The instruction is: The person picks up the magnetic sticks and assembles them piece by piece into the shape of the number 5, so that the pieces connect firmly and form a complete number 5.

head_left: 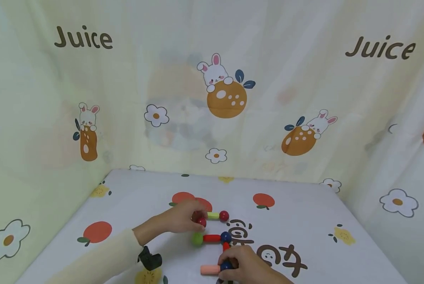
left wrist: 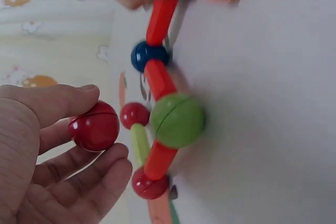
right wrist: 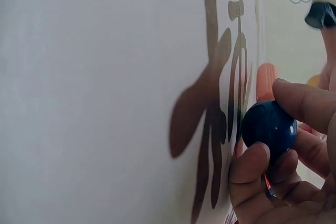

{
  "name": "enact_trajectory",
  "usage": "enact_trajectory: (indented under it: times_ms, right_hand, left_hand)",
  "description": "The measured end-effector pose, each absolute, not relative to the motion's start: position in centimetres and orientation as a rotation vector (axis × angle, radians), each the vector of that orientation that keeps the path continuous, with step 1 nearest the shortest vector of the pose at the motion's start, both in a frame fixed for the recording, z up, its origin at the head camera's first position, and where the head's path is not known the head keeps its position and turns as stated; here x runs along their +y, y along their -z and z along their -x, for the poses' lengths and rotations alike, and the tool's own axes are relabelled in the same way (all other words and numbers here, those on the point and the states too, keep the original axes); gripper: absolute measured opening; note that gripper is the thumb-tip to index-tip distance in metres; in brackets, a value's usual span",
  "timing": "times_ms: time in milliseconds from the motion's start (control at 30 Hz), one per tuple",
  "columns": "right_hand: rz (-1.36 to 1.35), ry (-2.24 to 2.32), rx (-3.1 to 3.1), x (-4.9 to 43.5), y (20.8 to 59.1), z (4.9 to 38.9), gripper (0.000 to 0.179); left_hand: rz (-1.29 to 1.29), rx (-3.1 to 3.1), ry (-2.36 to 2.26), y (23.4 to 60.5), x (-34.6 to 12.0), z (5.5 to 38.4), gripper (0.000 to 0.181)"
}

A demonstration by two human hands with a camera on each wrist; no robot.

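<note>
My left hand (head_left: 183,216) pinches a loose red ball (left wrist: 94,127) between thumb and fingers. Beside it lies a chain of balls and rods: a green ball (head_left: 197,239), a red rod (head_left: 212,238) and a blue ball (head_left: 226,237) in a row. In the left wrist view, another red rod (left wrist: 160,160) joins the green ball to a red ball (left wrist: 150,183). From there a yellow-green rod (left wrist: 139,144) runs to a further red ball (head_left: 224,215). At the near end my right hand (head_left: 249,265) grips a second blue ball (right wrist: 269,125), from which a pink rod (head_left: 210,269) sticks out.
A white cloth (head_left: 144,213) printed with fruit and dark lettering covers the table. Behind and at the sides hangs a pale curtain (head_left: 183,39) with rabbits and flowers. A black wrist camera (head_left: 150,258) is strapped to the left wrist.
</note>
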State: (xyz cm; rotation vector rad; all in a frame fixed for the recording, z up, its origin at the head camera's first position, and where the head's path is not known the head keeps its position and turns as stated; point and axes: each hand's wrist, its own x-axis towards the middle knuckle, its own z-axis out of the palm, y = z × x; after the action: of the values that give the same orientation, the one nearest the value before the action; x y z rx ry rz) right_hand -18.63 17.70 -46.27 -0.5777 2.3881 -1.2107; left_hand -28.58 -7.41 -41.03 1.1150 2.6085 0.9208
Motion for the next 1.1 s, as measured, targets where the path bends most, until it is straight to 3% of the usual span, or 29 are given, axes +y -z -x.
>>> enact_trajectory:
  times_ms: [367, 1100]
  right_hand:
    - [0.547, 1.168, 2.394, 18.2, 46.0, 18.7, 0.009]
    - [0.578, 1.221, 2.337, 18.5, 46.1, 18.4, 0.012]
  left_hand:
    - [-1.019, 2.419, -1.097, 41.7, -9.7, 24.4, 0.025]
    - [-0.865, 2.226, -1.153, 45.2, -8.3, 21.5, 0.021]
